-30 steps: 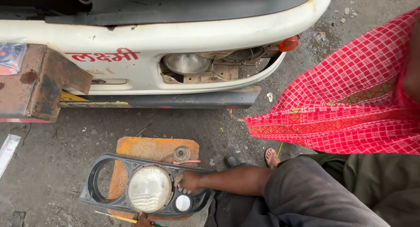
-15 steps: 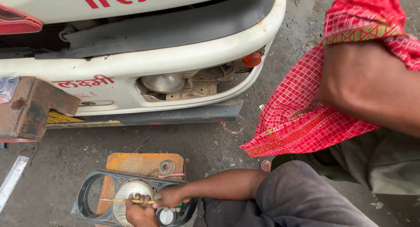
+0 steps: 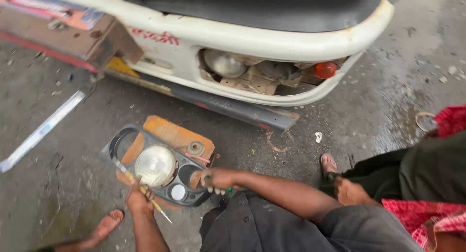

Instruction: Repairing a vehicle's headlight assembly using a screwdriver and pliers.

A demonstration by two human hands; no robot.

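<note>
A dark grey headlight bezel (image 3: 127, 135) lies on an orange rusty plate (image 3: 177, 134) on the ground. It carries a round headlamp (image 3: 155, 164) and a small round lamp (image 3: 178, 192). My left hand (image 3: 138, 199) rests at the bezel's near edge and grips a thin screwdriver with a yellow handle (image 3: 156, 207), which lies slanted across the frame. My right hand (image 3: 218, 179) closes on the bezel's right end, with a bit of green showing under the fingers.
A white vehicle bumper (image 3: 272, 41) with an open headlamp cavity (image 3: 252, 72) and an orange indicator (image 3: 325, 70) spans the top. A small round part (image 3: 196, 148) sits on the plate. Another person squats at right, sandalled foot (image 3: 329, 162). A pale strip (image 3: 41, 130) lies left.
My left hand came in with the screwdriver and now sits at the bezel's near edge. My right hand stays on the bezel's right end. The view swung right and closer.
</note>
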